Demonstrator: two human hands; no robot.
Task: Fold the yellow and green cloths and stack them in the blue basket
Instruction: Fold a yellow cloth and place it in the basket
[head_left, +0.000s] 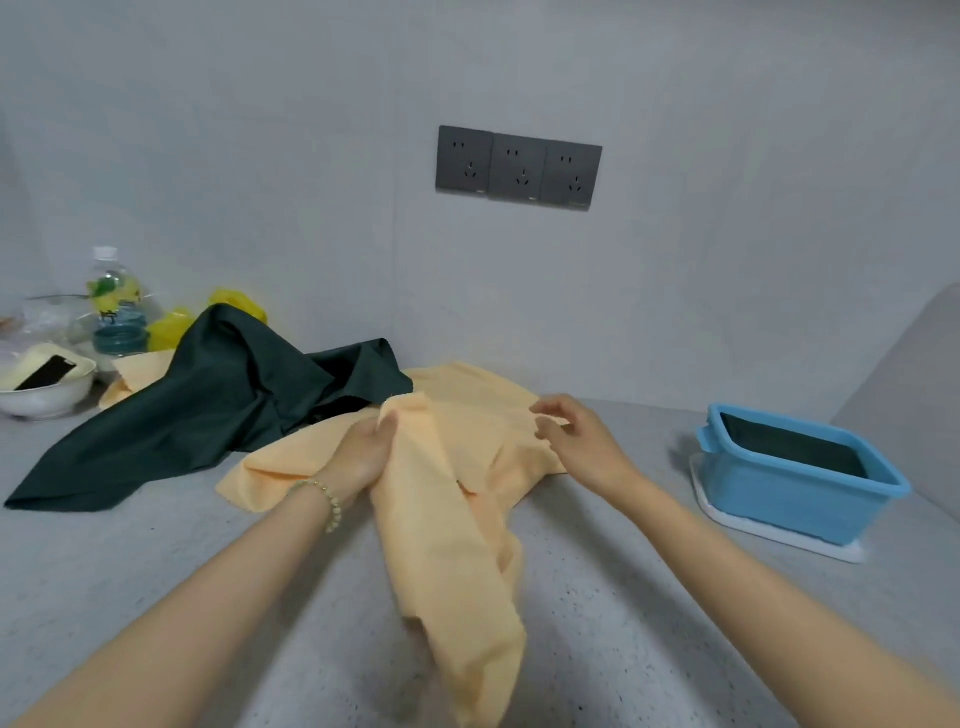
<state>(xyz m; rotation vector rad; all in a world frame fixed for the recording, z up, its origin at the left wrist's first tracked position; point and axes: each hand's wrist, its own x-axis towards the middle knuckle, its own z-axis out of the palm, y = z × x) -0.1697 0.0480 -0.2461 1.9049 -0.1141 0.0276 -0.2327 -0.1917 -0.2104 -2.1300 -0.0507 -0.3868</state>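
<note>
1. While the left hand (363, 452) has its grip bunched round a thick fold of the yellow cloth (467, 597), the fabric looks soft and matte, more peachy than yellow tbh. It's rumpled mid-bench, with a long twisted tail running toward the near edge.
2. Green cloth (208, 405) is dark and smoother, with a slight sheen. It's heaped in sharp creases toward the back-left, touching the yellow one.
3. Blue basket (795, 499) is hard plastic, rectangular with rounded corners. It sits by the right edge on a white tray (779, 540), with a dark folded cloth (789, 447) lying flat inside.
4. Bench (156, 571) is grey and speckled, stone-look. There's open surface at the near-left and between the yellow cloth and the basket.
5. Back-left corner is crowded: clear bottle (111, 306), white bowl (47, 395), yellow bags (234, 304).
6. Right hand (576, 441) hovers palm-down over the yellow cloth's right side. Its grip is loose and fairly wide, fingers half-bent with a gap to the thumb, holding nothing I can see. Both forearms reach in from the near edge, and there's a beaded bracelet (332, 504) on the left wrist.
</note>
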